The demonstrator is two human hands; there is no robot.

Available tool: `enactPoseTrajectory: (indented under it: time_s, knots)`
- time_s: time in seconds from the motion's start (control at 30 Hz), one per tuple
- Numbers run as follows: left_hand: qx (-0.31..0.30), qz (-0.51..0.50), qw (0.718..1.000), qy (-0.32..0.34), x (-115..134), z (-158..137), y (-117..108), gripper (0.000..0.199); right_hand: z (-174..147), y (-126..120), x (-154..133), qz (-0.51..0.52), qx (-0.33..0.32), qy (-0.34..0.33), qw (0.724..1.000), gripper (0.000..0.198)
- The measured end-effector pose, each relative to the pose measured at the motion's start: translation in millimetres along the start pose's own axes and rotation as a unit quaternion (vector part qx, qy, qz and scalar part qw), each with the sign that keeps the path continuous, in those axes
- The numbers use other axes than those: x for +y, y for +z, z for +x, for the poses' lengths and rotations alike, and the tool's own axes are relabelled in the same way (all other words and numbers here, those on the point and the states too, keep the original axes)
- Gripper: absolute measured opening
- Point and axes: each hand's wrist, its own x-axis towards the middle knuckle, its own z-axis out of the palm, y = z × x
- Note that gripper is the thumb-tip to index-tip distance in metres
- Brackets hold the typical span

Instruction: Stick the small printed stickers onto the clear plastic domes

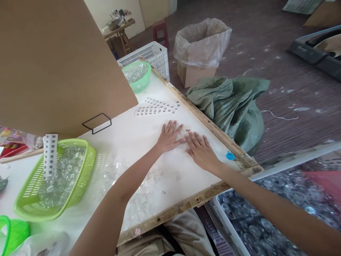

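My left hand lies flat on the white tabletop, fingers spread, holding nothing. Beside it my right hand rests palm down on the same surface, its fingers stretched out and nearly meeting the left thumb. A small torn mark shows on the table just beyond the fingertips. Farther back are white sticker sheets with rows of small dark prints. Several clear plastic pieces are scattered on the table under and beside my left forearm. A small blue cap sits near the right edge.
At left, a green basket holds clear pieces and a sticker strip. A cardboard sheet stands behind it. A second green basket is at the far corner. A crate of clear pieces stands at right, and a green sack lies beyond the wooden edge.
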Motion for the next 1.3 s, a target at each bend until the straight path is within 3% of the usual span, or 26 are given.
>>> enactPoseTrajectory:
  time_s: [0.2, 0.33, 0.43, 0.53, 0.6, 0.73, 0.87, 0.97, 1.07, 1.2, 1.3]
  knots:
    - [-0.004, 0.011, 1.0, 0.0, 0, 32, -1, 0.075, 22, 3, 8, -0.006, 0.008, 0.042, 0.999, 0.058]
    - [0.032, 0.009, 0.999, -0.002, -4, 22, -8, 0.078, 24, 1, 8, -0.002, 0.017, 0.049, 0.999, 0.061]
    - [0.066, 0.001, 0.996, -0.065, -17, -2, -10, 0.083, 16, -6, 1, 0.002, 0.024, 0.041, 0.999, 0.065]
    - [0.032, -0.02, 0.985, -0.168, -30, -20, -6, 0.09, 7, -14, -12, 0.012, 0.022, 0.022, 0.999, 0.068]
    - [0.005, -0.035, 0.98, -0.196, -34, -21, -1, 0.093, 3, -16, -21, 0.019, 0.014, 0.006, 1.0, 0.07]
    - [-0.002, -0.047, 0.987, -0.15, -22, -1, 1, 0.091, 1, -14, -31, 0.033, 0.004, -0.012, 0.999, 0.072]
    - [-0.006, -0.083, 0.99, -0.118, -8, 9, -17, 0.084, 1, -17, -29, 0.042, 0.012, 0.003, 0.999, 0.073]
    - [0.012, -0.11, 0.987, -0.114, -9, -20, -37, 0.081, -2, -24, -33, 0.058, 0.013, -0.009, 0.998, 0.073]
    - [0.028, -0.102, 0.988, -0.115, -16, -81, -47, 0.076, -8, -26, -43, 0.083, -0.014, -0.082, 0.993, 0.073]
    - [-0.033, -0.052, 0.98, -0.191, -10, -166, -31, 0.081, -15, -16, -56, 0.095, -0.045, -0.149, 0.983, 0.074]
    - [-0.046, -0.01, 0.982, -0.181, 5, -192, -10, 0.088, -13, -12, -55, 0.093, -0.044, -0.128, 0.986, 0.071]
